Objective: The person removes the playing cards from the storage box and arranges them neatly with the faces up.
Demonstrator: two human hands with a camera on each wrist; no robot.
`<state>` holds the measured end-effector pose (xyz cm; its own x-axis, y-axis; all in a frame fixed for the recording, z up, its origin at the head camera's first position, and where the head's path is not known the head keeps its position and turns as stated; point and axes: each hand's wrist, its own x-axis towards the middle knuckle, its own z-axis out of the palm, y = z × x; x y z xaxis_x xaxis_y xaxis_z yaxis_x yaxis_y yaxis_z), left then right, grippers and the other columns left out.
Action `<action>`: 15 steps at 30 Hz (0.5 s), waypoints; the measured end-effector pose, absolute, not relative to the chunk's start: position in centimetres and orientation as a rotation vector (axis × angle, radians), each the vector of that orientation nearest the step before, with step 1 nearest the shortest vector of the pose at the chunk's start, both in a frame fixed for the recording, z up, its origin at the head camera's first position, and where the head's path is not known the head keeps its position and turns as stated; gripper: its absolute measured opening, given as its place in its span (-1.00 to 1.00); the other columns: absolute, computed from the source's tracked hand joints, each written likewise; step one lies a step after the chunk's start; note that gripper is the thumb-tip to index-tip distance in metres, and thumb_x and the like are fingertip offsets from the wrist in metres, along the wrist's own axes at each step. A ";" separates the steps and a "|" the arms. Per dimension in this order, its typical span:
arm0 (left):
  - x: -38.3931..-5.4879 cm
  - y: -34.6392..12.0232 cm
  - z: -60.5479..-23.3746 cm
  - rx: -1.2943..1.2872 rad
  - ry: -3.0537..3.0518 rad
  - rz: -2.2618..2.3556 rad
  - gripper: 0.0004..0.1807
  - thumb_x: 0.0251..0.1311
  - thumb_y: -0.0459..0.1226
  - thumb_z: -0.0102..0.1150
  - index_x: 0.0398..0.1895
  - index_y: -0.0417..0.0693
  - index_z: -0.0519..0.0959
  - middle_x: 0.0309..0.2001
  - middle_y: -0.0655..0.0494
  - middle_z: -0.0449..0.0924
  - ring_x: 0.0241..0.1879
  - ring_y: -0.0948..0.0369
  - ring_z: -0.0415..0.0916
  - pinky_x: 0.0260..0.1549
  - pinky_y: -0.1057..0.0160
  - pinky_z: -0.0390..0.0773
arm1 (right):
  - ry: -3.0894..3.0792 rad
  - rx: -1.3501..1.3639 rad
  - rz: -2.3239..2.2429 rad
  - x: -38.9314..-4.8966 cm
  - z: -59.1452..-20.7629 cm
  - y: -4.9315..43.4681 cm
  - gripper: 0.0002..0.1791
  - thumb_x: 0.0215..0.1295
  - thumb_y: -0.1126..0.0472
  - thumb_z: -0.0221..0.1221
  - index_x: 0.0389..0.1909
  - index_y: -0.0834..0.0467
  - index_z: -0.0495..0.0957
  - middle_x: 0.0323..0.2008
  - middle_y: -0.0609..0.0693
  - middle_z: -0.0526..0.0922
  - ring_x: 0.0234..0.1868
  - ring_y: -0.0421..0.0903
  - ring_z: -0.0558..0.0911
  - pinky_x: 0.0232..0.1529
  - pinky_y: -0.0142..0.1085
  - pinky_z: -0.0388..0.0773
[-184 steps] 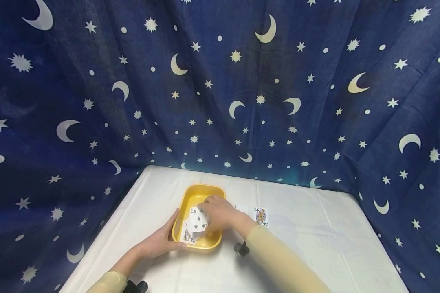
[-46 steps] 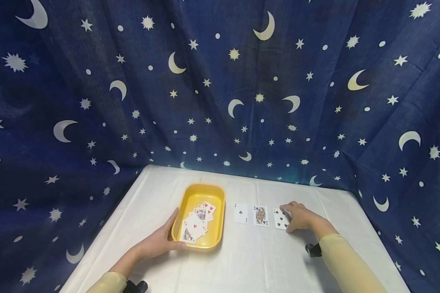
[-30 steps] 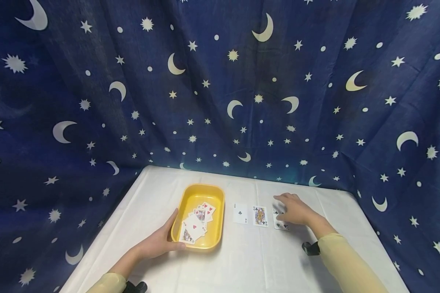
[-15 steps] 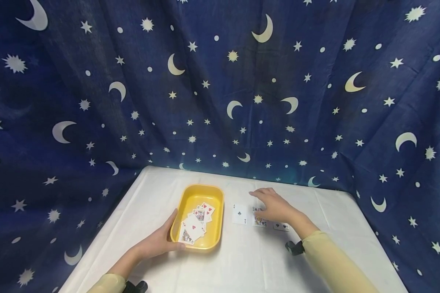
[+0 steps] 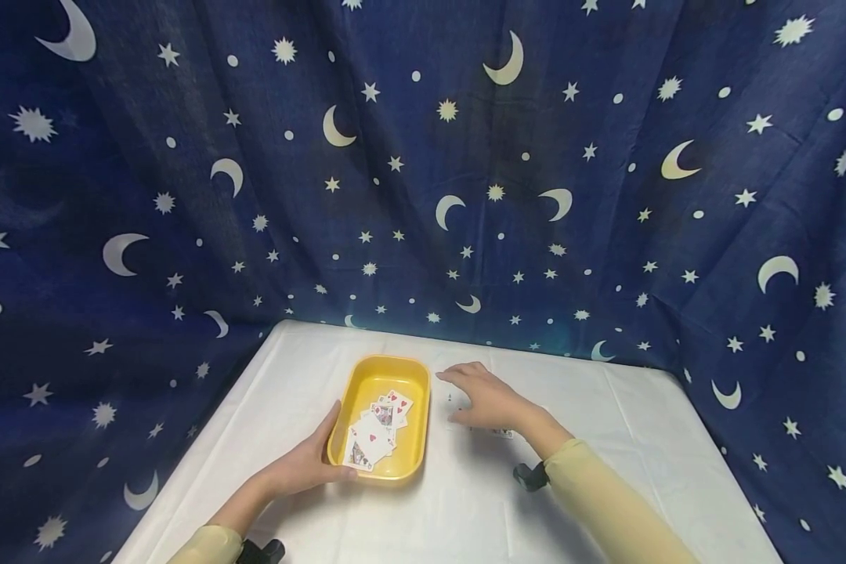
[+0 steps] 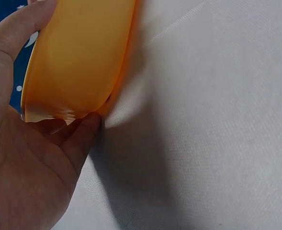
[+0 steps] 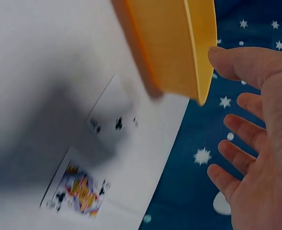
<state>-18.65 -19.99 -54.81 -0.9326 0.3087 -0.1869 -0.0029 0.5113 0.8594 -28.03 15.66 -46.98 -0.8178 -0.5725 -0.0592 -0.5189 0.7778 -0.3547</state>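
Observation:
My left hand (image 5: 309,464) grips the near left corner of a yellow plastic tub (image 5: 374,384), thumb and fingers on either side of its wall (image 6: 83,52). Several playing cards lie loosely overlapped in the tub, with an ace of hearts (image 5: 371,437) on top. My right hand (image 5: 489,399), fingers spread and holding nothing, hovers just right of the tub. Below it on the table, an ace of clubs (image 7: 119,123) and a clubs face card (image 7: 83,191) lie face up, partly covered in the head view. The third card of that row is hidden behind the right forearm.
A white cloth covers the table (image 5: 648,470). Behind and beside it hangs a dark blue curtain (image 5: 423,157) printed with moons and stars. Black wrist cameras (image 5: 531,476) sit under both wrists.
My right hand took a black-suited card from the tub, laid it at the row's right end and let go. It has since swept left over the row towards the tub. The left hand stayed put.

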 end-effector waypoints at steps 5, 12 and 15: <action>-18.6 -20.1 -54.7 0.271 2.450 1.368 0.47 -0.04 0.09 0.60 0.68 0.07 -0.34 0.66 -0.08 -0.29 0.60 -0.11 -0.23 0.49 -0.23 -0.12 | 2.757 -0.975 -0.543 -27.6 -47.2 13.5 -0.19 0.22 -0.04 0.39 0.49 -0.03 0.37 0.45 -0.09 0.39 0.47 -0.02 0.27 0.44 -0.01 0.30; -18.6 -20.0 -54.5 0.253 2.459 1.356 0.47 -0.06 0.10 0.60 0.69 0.07 -0.32 0.66 -0.10 -0.26 0.59 -0.13 -0.19 0.48 -0.24 -0.08 | 2.710 -1.080 -0.514 -26.9 -47.7 10.5 -0.13 0.10 0.03 0.47 0.49 -0.03 0.40 0.42 -0.10 0.42 0.45 -0.06 0.30 0.45 -0.10 0.29; -18.6 -20.0 -54.5 0.252 2.464 1.356 0.46 -0.06 0.10 0.60 0.69 0.07 -0.32 0.66 -0.09 -0.25 0.59 -0.13 -0.18 0.48 -0.24 -0.07 | 2.693 -1.116 -0.479 -26.9 -48.0 9.5 -0.12 0.09 0.04 0.47 0.49 -0.04 0.39 0.42 -0.11 0.41 0.44 -0.07 0.31 0.45 -0.11 0.29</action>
<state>-18.62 -20.01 -54.52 -0.9343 0.3020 -0.1893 0.0016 0.5347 0.8450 -26.88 9.50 -48.03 -0.6994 -0.7130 -0.0485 -0.6526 0.6649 -0.3634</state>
